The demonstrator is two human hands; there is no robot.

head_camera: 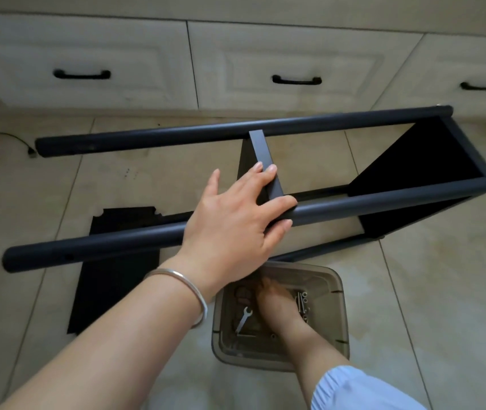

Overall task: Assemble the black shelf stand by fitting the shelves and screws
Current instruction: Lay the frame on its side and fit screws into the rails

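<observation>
White cabinet drawers (pixel 111 60) with black handles (pixel 296 80) run along the back, and a thin black cord (pixel 14 140) lies on the tiled floor (pixel 442 291) at the far left. A see-through plastic box (pixel 336 294) sits on the floor close to the person, just below the black shelf stand (pixel 354 205). Inside the box there is a small silver wrench (pixel 243 319) and some screws (pixel 302 301). A loose black shelf board (pixel 117 279) lies flat on the floor under the near pole. The stand lies on its side on the floor, between the drawers and the box. It has long round black poles, one far (pixel 176 136) and one near (pixel 103 247), with a middle shelf (pixel 261 149) and an end shelf (pixel 431 155) set between them. Its long side runs left to right, tilting up a little to the right. The left hand (pixel 236 226) is spread wide, with fingers on the middle shelf edge and over the near pole. The right hand (pixel 280 303) is down in the box, partly hidden behind the left wrist, and I cannot tell if it holds anything. A silver bangle (pixel 188 287) is on the left wrist.
</observation>
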